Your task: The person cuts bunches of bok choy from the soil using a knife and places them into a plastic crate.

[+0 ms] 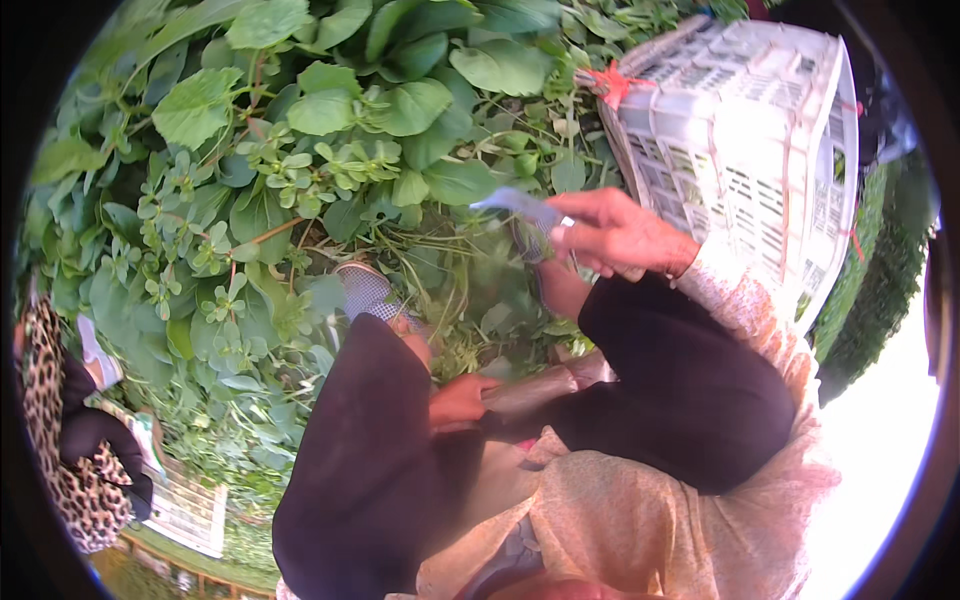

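Observation:
My right hand [619, 232] is raised above the greens in front of my right knee. Its fingers close around a flat, bluish-white blade-like tool [514, 202], blurred, with its tip pointing left. Low between my thighs is my left hand [459, 399], partly covered by my left leg. It lies against a brownish, rounded thing [536, 390] that I cannot identify. Whether its fingers grip anything is unclear. Broad-leaved green plants [405, 105] grow close before me, with purslane-like sprigs [300, 172] among them. Cut-looking stems and leaves [442, 270] lie around my feet.
A white slatted plastic crate [720, 142] tilts at my right, with a red tie [616, 84] on its corner. My checked shoes [367, 289] stand among the plants. At far left another person in leopard-print clothing [49, 375] crouches beside a second pale crate [184, 502].

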Demonstrator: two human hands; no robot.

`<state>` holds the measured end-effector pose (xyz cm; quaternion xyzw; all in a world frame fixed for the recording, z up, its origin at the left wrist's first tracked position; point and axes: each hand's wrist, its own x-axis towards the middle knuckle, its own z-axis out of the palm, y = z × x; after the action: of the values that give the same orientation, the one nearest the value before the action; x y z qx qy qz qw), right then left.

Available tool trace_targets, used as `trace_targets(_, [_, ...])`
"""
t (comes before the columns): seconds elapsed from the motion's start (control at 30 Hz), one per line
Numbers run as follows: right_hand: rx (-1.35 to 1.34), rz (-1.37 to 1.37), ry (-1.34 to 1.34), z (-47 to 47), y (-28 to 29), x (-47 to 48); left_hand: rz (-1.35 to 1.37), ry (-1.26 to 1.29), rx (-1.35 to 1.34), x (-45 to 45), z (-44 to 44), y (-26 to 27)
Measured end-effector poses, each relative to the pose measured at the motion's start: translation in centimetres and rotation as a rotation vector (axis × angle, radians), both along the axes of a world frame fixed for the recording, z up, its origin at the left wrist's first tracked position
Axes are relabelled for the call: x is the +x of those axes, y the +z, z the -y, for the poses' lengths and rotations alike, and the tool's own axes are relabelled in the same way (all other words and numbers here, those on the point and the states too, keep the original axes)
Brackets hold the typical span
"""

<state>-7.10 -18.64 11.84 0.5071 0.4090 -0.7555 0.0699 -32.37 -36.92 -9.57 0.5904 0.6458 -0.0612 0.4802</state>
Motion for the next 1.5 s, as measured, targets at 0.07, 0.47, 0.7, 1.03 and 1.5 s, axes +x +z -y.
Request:
trace_targets(0.07, [0.081, 0.082, -0.184, 2.1, 0.1, 2.7, 0.015, -0.100, -0.031, -0.3, 1.0, 1.1])
trace_targets(0.47, [1.078, 0.151, -0.172, -1.0, -14.9, -0.9, -0.178, -0.583, -0.143, -12.4, 0.9, 16.8])
trace_targets(0.7, [1.088, -0.020, 0.381, 5.0, -17.4, -1.1, 0.243, -0.438, 0.217, 4.0, -13.3, 24.4])
trace_targets(1.03, [0.711, -0.135, -0.197, 6.1, -9.5, 1.3, 0.089, -0.390, 0.734, 0.6, -25.2, 10.5])
trace_targets(1.5, [0.400, -0.033, -0.778, 4.9, -16.9, -2.1, -0.440, -0.630, 0.905, -2.2, -25.2, 7.2])
